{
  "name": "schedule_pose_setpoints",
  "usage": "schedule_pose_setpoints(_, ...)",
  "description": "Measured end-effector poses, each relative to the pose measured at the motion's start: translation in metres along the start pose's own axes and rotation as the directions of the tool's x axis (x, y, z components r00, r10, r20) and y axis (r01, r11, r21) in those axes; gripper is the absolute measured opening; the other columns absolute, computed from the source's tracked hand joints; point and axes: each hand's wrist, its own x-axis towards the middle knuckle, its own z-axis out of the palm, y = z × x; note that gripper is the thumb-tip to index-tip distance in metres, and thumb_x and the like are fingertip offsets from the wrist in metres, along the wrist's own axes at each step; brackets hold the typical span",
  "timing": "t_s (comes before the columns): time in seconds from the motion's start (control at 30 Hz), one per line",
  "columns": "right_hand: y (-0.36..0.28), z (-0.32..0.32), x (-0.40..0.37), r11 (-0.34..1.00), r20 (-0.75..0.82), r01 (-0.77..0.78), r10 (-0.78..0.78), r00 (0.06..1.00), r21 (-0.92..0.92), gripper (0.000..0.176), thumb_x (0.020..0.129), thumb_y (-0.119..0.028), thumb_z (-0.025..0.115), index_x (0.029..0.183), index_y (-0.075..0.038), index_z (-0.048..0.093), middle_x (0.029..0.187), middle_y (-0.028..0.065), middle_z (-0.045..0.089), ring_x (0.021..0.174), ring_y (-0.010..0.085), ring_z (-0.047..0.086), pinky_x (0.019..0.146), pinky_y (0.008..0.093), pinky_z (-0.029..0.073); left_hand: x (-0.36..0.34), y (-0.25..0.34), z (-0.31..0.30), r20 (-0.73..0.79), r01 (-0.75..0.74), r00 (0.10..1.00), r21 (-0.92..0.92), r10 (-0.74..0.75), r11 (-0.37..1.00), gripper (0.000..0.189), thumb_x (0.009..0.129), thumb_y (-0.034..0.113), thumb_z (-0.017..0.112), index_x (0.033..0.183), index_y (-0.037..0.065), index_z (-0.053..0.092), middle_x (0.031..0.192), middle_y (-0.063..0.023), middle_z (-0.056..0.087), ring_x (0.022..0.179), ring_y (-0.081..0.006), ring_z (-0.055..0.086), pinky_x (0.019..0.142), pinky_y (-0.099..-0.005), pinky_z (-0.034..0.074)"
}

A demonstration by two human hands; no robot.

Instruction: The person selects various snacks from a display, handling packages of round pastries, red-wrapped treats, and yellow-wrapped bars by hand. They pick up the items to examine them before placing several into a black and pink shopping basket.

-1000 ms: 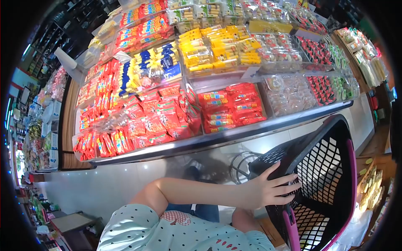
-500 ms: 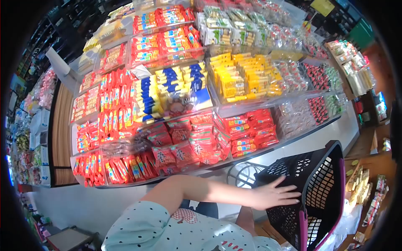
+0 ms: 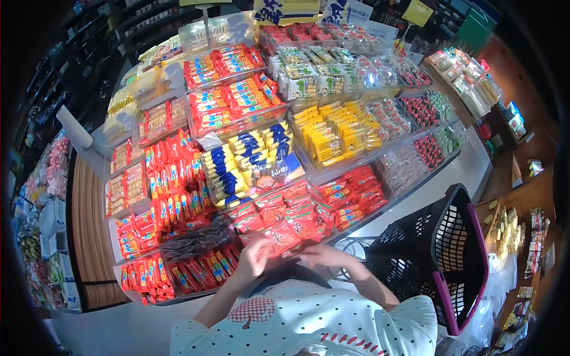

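My left hand (image 3: 255,256) is at the front edge of the display, fingers curled at the left side of a red snack packet (image 3: 281,236) with dark lettering. It seems to grip that packet's edge. To its right, my right hand (image 3: 323,256) is in shadow with bent fingers close together, low beside the bin's front edge. Whatever it holds, if anything, is hidden. Similar red packets fill the bin behind both hands. A black shopping basket (image 3: 409,252) with a purple handle (image 3: 445,304) is tilted on the right, apart from my hands.
Clear-walled bins rise in tiers, with yellow snack packs (image 3: 335,133), blue-and-yellow bars (image 3: 225,175) and red sticks (image 3: 175,172). Dark packets (image 3: 199,243) lie front left. A wooden counter edge (image 3: 89,231) is at the left; wooden shelves (image 3: 515,196) stand at the right.
My left hand has left the basket and swung left to the red packets. My right hand has come into view beside it. The camera view has shifted, showing more of the display's top.
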Motion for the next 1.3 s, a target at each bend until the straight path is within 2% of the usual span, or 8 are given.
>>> schedule_pose_setpoints(0.27,-0.101,-0.119,0.007,0.949,-0.538,0.293,-0.308,0.785,-0.117,0.041,0.087,-0.035,0.058,0.108,0.001,0.056,0.078,0.0071,0.06,0.072,0.012,0.055,0.064,0.0286,0.045,0.027,-0.01,-0.002,-0.373,0.0,0.927,-0.114,-0.043,0.993,0.015,0.083,-0.004,0.049,0.092,0.0,0.06,0.088,-0.0085,0.063,0.081,-0.0144,0.06,0.074,-0.0257,0.046)
schedule_pose_setpoints(0.47,-0.131,-0.219,0.03,0.876,-0.655,0.455,-0.439,0.615,-0.16,0.031,0.087,-0.025,0.057,0.103,0.001,0.055,0.076,0.0051,0.059,0.072,0.0116,0.056,0.066,0.0252,0.045,0.074,0.001,-0.015,-0.314,-0.021,0.949,-0.029,0.011,0.999,0.012,0.086,-0.003,0.049,0.095,0.0,0.056,0.087,-0.0032,0.06,0.082,-0.0071,0.056,0.072,-0.0209,0.044)
schedule_pose_setpoints(0.53,-0.142,-0.258,0.044,0.882,-0.655,0.457,-0.415,0.631,-0.117,0.03,0.087,-0.024,0.058,0.101,0.002,0.056,0.076,0.0053,0.059,0.072,0.0113,0.055,0.065,0.0261,0.045,0.098,0.015,-0.03,-0.23,0.023,0.973,0.049,-0.011,0.999,0.01,0.086,0.004,0.054,0.094,0.002,0.06,0.087,-0.0056,0.063,0.077,-0.0113,0.058,0.064,-0.0262,0.046)
schedule_pose_setpoints(0.6,-0.15,-0.295,0.066,0.84,-0.699,0.408,-0.53,0.479,-0.357,0.029,0.085,-0.024,0.059,0.099,0.001,0.057,0.074,0.0071,0.06,0.07,0.0157,0.057,0.065,0.0284,0.045,0.133,0.013,-0.044,-0.177,-0.131,0.97,0.187,0.165,0.973,0.012,0.085,0.006,0.056,0.096,0.003,0.057,0.083,-0.0086,0.06,0.075,-0.0175,0.059,0.064,-0.0302,0.048)
schedule_pose_setpoints(0.63,-0.161,-0.312,0.076,0.838,-0.693,0.409,-0.535,0.484,-0.361,0.029,0.085,-0.024,0.059,0.099,0.001,0.057,0.074,0.0071,0.06,0.07,0.0157,0.057,0.065,0.0284,0.045,0.158,0.016,-0.048,-0.167,-0.334,0.898,0.345,0.408,0.877,0.016,0.081,0.004,0.058,0.097,0.002,0.055,0.085,-0.0113,0.059,0.078,-0.024,0.059,0.069,-0.034,0.047)
schedule_pose_setpoints(0.83,-0.211,-0.372,0.148,0.574,-0.502,0.022,-0.734,0.458,-0.819,0.034,0.078,-0.023,0.064,0.105,-0.005,0.058,0.104,0.0129,0.061,0.096,0.0296,0.057,0.083,0.0429,0.043,0.305,0.09,-0.05,-0.063,-0.484,0.773,0.585,0.631,0.651,0.032,0.074,0.007,0.064,0.103,0.002,0.052,0.099,-0.0125,0.052,0.097,-0.0304,0.05,0.083,-0.0391,0.041)
schedule_pose_setpoints(1.03,-0.228,-0.398,0.179,0.581,-0.51,-0.175,-0.483,0.712,-0.795,0.071,0.062,-0.034,0.074,0.125,-0.014,0.05,0.123,0.0092,0.053,0.117,0.0274,0.048,0.1,0.0592,0.023,0.403,0.091,-0.022,-0.119,-0.282,0.822,0.764,0.557,0.579,0.046,0.069,0.018,0.072,0.106,0.001,0.052,0.1,-0.0171,0.048,0.096,-0.035,0.047,0.083,-0.0413,0.041)
schedule_pose_setpoints(1.3,-0.234,-0.392,0.169,0.412,-0.464,-0.25,-0.581,0.669,-0.876,0.06,0.06,-0.029,0.069,0.117,-0.014,0.056,0.114,0.01,0.052,0.113,0.0282,0.047,0.094,0.0564,0.031,0.418,0.087,-0.009,-0.081,-0.235,0.819,0.856,0.568,0.461,0.046,0.061,0.015,0.076,0.1,0.003,0.054,0.099,-0.0143,0.048,0.093,-0.0337,0.047,0.078,-0.0422,0.041)
